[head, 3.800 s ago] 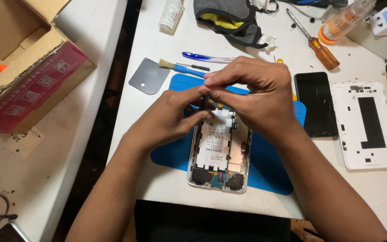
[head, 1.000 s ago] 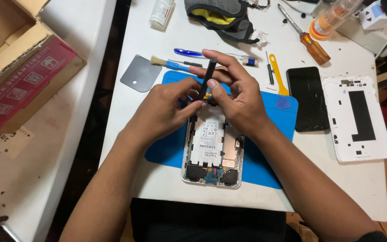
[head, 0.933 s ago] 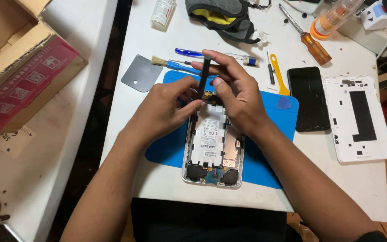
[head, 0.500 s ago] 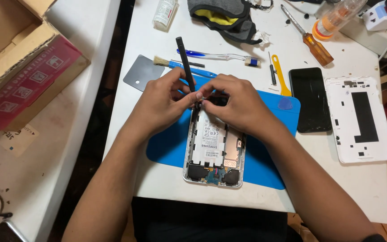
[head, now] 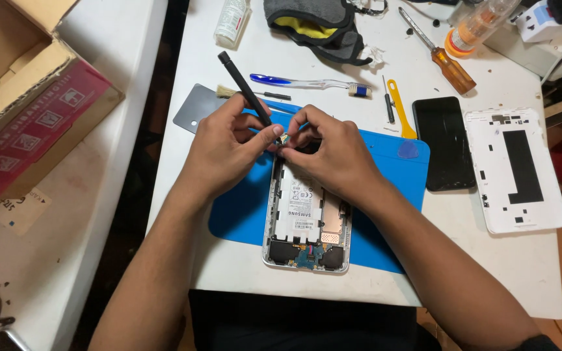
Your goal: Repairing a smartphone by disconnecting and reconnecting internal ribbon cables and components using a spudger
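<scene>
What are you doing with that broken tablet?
A person is working on an opened tablet that lies on a blue mat with its insides showing. The left hand holds a thin black tool, its tip down at the tablet's top edge. The right hand pinches a tiny part right there. The white back cover and a black screen panel lie to the side.

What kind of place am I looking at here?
Probably an electronics repair bench: an opened tablet lies on a blue work mat, with its white back cover and a screwdriver nearby.
</scene>
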